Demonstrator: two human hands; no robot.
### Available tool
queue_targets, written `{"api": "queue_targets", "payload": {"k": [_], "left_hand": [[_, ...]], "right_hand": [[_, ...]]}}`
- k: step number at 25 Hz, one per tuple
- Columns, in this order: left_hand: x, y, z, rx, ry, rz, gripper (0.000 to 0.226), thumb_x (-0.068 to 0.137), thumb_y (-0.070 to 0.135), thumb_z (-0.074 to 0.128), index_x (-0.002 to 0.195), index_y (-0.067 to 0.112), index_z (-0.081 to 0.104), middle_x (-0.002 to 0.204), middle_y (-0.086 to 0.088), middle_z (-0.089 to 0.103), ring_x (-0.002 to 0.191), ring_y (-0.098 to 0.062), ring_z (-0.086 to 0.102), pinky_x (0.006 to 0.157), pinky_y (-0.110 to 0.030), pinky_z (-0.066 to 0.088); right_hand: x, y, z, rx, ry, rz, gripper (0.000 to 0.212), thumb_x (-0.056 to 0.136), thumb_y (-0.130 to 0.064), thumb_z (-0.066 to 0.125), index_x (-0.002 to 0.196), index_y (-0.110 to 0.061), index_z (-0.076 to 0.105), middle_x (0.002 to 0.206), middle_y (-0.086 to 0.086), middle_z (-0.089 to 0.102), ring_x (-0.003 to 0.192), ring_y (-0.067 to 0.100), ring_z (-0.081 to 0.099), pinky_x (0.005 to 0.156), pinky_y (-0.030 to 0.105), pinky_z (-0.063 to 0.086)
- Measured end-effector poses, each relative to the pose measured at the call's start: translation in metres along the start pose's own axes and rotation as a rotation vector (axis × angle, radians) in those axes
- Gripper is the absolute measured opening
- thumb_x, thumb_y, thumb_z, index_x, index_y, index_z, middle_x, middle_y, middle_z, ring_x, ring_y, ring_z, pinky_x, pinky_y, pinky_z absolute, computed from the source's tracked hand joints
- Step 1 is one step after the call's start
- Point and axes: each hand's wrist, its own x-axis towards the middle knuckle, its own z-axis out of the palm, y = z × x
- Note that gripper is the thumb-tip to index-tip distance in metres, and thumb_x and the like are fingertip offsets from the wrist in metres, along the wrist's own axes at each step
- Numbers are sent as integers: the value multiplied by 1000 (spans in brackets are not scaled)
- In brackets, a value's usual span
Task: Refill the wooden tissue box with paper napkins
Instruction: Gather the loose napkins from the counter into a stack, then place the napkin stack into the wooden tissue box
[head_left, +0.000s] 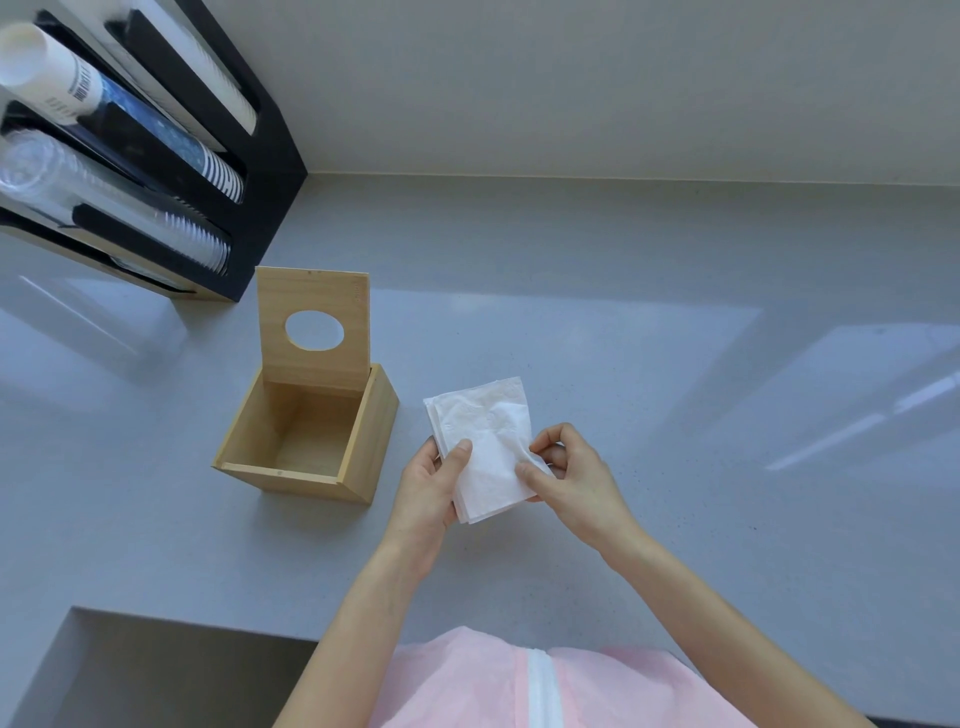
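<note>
Above the grey tabletop (623, 519), right of the open, empty wooden tissue box (306, 441), a stack of paper napkins (485, 441) was gripped by the left hand (431, 493), while the right hand (571, 478) pinched its edge.

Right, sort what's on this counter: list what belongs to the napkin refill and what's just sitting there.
Part of the job:
- wooden tissue box, empty, lid propped open
- paper napkins, held in the left hand and right hand

Just sitting there:
- black cup dispenser with its cup stacks
- white bottle
</note>
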Motion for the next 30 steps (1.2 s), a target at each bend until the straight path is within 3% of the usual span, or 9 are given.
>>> {"api": "queue_targets", "payload": {"k": [3,6,9,12,14,16,20,26,30], "left_hand": [[-1,-1,1,14,3,16,20,93,14,48,111,14,57,109,-9,66,99,-26,63,83,-38,51],[-3,-1,1,16,7,41,18,93,12,47,106,16,59,103,-4,68,91,-18,67,75,-30,55],[-5,1,0,-16,-5,53,18,93,12,47,100,22,61,99,0,70,84,-11,70,69,-24,57],[-9,3,1,-56,-57,78,19,92,14,47,105,21,61,100,0,72,87,-13,70,73,-27,58],[-15,5,2,-92,-78,98,20,92,14,48,106,20,60,98,0,73,88,-15,70,73,-28,59],[-20,6,0,-114,-94,116,20,92,14,47,106,20,60,97,0,73,89,-16,69,75,-29,58],[-32,12,-15,-122,-90,135,20,91,14,48,104,20,61,96,0,72,86,-15,69,68,-25,58],[-40,38,-52,-93,-107,214,28,79,29,60,105,20,62,94,2,72,88,-13,68,67,-23,56],[-40,57,-77,-14,-62,250,20,80,31,62,96,20,62,81,9,69,75,-6,65,61,-20,54]], "right_hand": [[1,-1,-3,-7,-16,2,23,84,-9,58,76,-26,45,93,10,67,75,16,60,55,12,52],[-2,-1,-4,-33,14,14,17,83,-16,62,87,-25,48,97,-2,61,83,13,58,63,15,48],[-4,-2,-4,-69,53,54,41,82,-26,66,117,-25,45,116,-6,49,102,8,51,74,17,41],[-7,-7,-5,65,-86,169,52,83,-33,64,128,-19,43,122,-6,53,102,6,55,80,18,46],[-9,-8,-3,142,-165,217,46,85,-30,61,126,-12,48,122,0,61,106,14,60,93,30,50],[-12,-10,0,188,-187,211,37,87,-23,59,120,-9,53,120,6,64,108,19,61,95,32,50],[-18,-20,7,275,-211,146,20,87,-10,57,107,-9,58,107,6,67,95,17,65,84,24,54],[-20,-52,28,-13,-259,17,13,84,-10,56,89,-21,59,82,-7,62,67,3,59,62,12,49],[-18,-69,45,-117,-306,-60,18,83,-6,54,80,-23,55,74,-7,57,69,12,53,66,26,42]]}}
